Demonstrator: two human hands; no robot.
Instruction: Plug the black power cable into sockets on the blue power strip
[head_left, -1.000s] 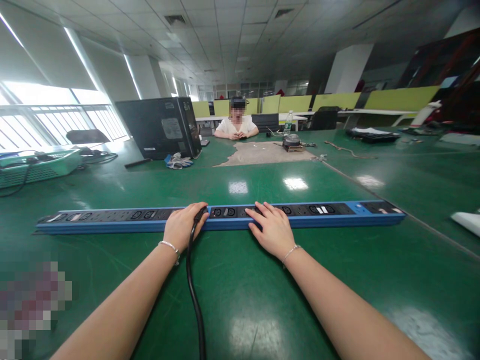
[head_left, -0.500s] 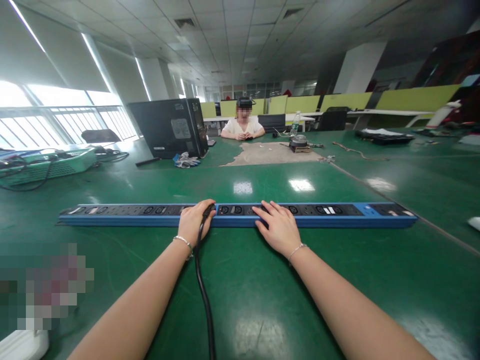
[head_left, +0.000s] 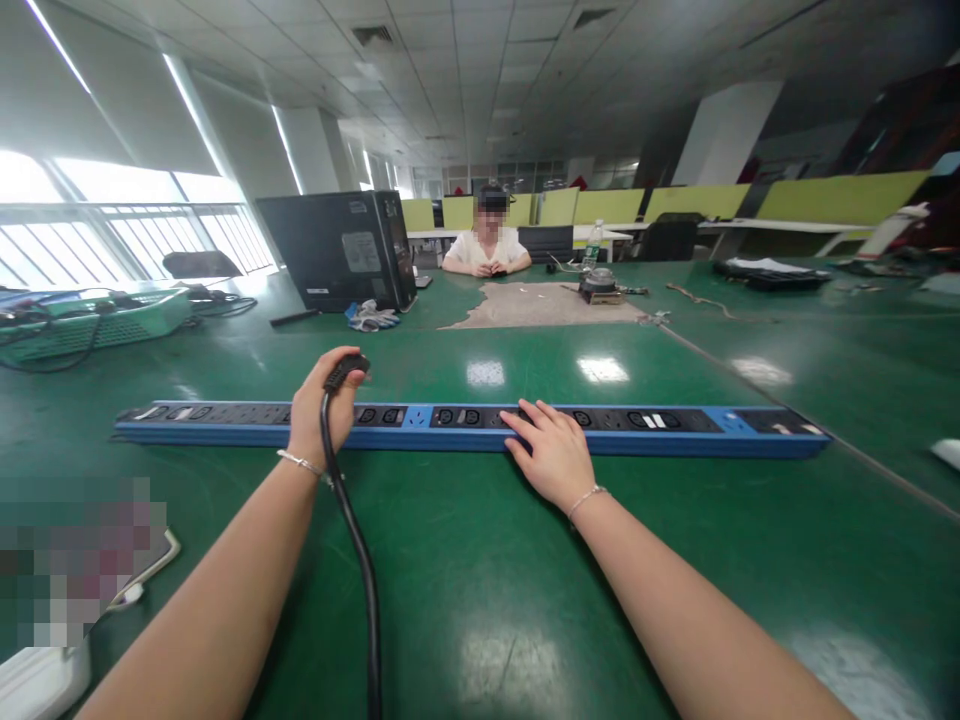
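Observation:
A long blue power strip with black sockets lies crosswise on the green table. My left hand is closed around a black power plug, raised above the left half of the strip and apart from its sockets. From the plug a thick black cable hangs down toward me and runs out at the bottom edge. My right hand rests with spread fingers on the strip, right of its middle, covering some sockets.
Behind the strip stand a black computer case and a glove. A green basket of cables is at far left. Across the table sits a person, near a bottle. A white object lies at lower left.
My left hand has lifted the plug off the strip and moved it up and to the left, uncovering sockets near the middle. My right hand stays in place.

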